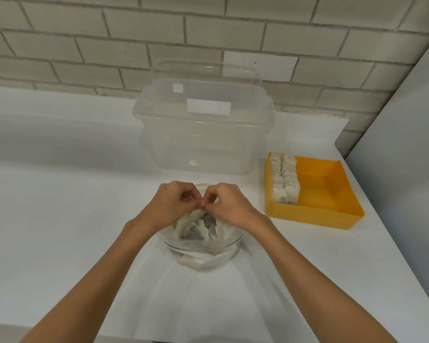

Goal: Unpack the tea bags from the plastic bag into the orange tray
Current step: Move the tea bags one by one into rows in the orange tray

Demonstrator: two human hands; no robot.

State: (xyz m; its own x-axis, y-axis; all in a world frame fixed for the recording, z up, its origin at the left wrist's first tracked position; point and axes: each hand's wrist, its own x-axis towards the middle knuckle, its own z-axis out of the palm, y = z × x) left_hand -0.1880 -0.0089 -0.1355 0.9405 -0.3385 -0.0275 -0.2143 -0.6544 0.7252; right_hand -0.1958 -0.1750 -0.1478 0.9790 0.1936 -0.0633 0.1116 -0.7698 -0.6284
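My left hand (174, 206) and right hand (230, 207) pinch the plastic bag (222, 233) at its mouth: thin, probably slippery film; tea bags (194, 230) light, likely tearable.

- The plastic bag (208, 262) is looking thin, clear and crinkled to me, and it is shining a little.
- The tea bags (196, 229) inside are looking like soft, matt paper.
- The orange tray (317, 184) is showing smooth, matt plastic.
- The clear box (203, 139) is gleaming as glossy, slightly cloudy plastic.
- The white counter (60, 194) in front of me is looking smooth and matt.
- The brick wall (84, 33) is looking rough and painted.
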